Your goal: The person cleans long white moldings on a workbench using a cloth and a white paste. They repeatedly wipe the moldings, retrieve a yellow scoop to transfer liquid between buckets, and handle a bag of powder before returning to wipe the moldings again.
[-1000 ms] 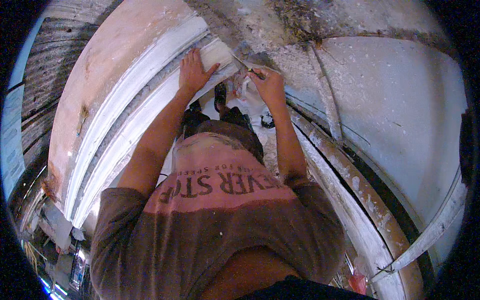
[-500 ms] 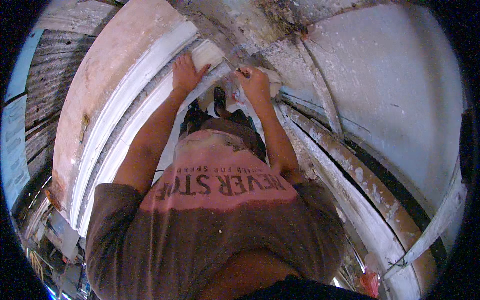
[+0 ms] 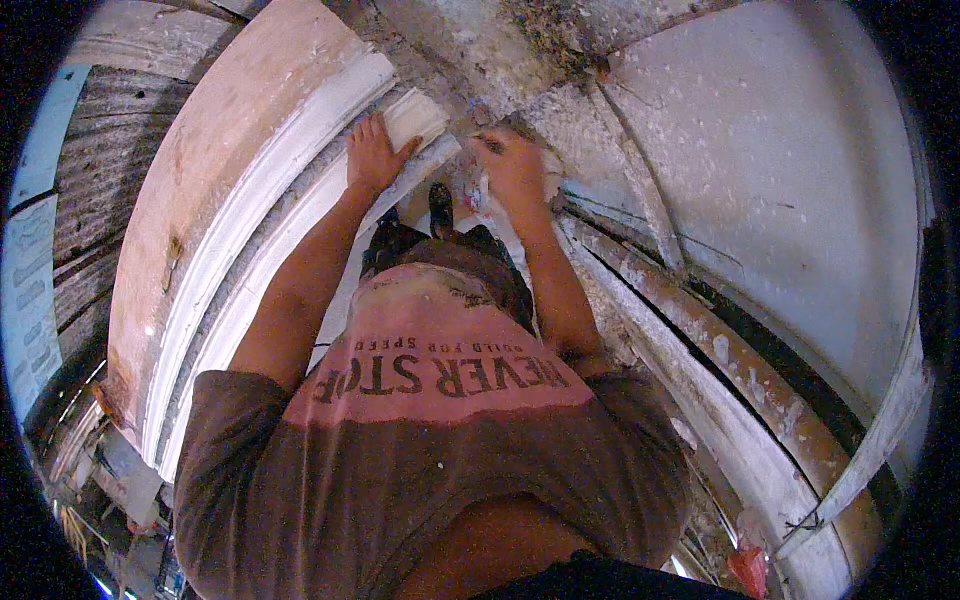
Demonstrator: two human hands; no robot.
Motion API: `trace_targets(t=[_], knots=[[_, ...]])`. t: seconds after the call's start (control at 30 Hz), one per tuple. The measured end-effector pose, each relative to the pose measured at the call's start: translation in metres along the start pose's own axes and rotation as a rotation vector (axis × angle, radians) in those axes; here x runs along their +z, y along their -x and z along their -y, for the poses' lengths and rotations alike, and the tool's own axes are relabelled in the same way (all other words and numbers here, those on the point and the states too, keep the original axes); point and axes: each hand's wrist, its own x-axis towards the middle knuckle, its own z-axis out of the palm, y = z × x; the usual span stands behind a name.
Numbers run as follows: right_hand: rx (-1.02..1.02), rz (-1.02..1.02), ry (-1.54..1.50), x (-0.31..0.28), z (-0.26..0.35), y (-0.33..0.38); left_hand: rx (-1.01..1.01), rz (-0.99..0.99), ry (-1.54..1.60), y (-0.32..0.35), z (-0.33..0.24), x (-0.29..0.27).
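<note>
My left hand (image 3: 374,158) lies with spread fingers on the far end of a long white moulding (image 3: 418,116), pressing its upper face. Just right of that end, my right hand (image 3: 514,168) is closed round a thin, dark-handled tool (image 3: 491,146). The hand is slightly blurred, and the tool's tip cannot be made out now. A second white moulding (image 3: 262,185) runs alongside on the left, with a grey strip between the two lengths.
A large pinkish board (image 3: 200,190) lies beyond the mouldings on the left. At the right lean a pale panel (image 3: 780,150) and a brown, paint-spotted length (image 3: 720,350). My feet (image 3: 441,205) stand below my hands. A red scrap (image 3: 747,570) sits at lower right.
My right hand has shifted slightly, and the tool's thin shaft, seen earlier reaching toward the moulding's end, no longer shows clearly. My left hand stays on the moulding.
</note>
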Motion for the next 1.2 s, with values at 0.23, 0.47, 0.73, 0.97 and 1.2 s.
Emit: trace_targets(t=[0.23,0.47,0.73,0.97,1.2], knots=[[0.010,0.049,0.041,-0.012,0.009,-0.028,0.030,-0.093,0.017,0.003,0.009,0.011],[-0.085,0.189,-0.048,-0.013,-0.006,-0.054,-0.058,0.077,0.091,0.001,-0.004,-0.025],[-0.068,0.245,-0.076,-0.007,-0.038,-0.062,0.010,-0.056,-0.026,0.000,0.006,0.018],[-0.031,0.231,-0.045,0.024,-0.036,-0.065,0.006,0.002,-0.019,-0.011,0.002,0.005],[-0.138,0.282,0.077,-0.008,-0.041,-0.055,0.015,-0.035,0.043,0.001,-0.002,-0.005]])
